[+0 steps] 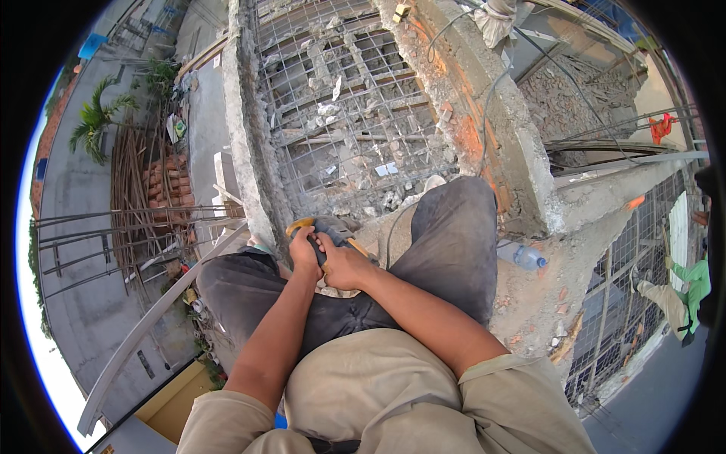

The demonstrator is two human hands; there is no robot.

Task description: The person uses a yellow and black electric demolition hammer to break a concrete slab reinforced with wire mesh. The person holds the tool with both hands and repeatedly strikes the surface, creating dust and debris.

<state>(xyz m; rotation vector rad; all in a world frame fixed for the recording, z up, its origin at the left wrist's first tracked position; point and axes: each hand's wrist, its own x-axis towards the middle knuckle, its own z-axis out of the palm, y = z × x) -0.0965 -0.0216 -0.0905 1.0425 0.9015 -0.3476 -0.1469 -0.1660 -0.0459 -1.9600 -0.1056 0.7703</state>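
Observation:
Between my knees I hold a yellow and dark grey power tool (334,230), seemingly an electric demolition hammer or drill. My left hand (305,252) grips its rear end by the yellow part of the housing. Closed around the handle side is my right hand (343,264), close beside the left one. The tool points away to the right, and its front end is not clear to see. A dark power cable (391,238) curves up near my right knee. Broken concrete lies around the tool, partly hidden by my hands and legs.
Ahead, a steel rebar grid (351,108) spans rubble, between a broken concrete beam (241,113) and a brick-edged wall (499,119). A plastic bottle (522,255) lies right of my knee. A co-worker in green (683,295) is at far right; rebars (142,227) jut out at left.

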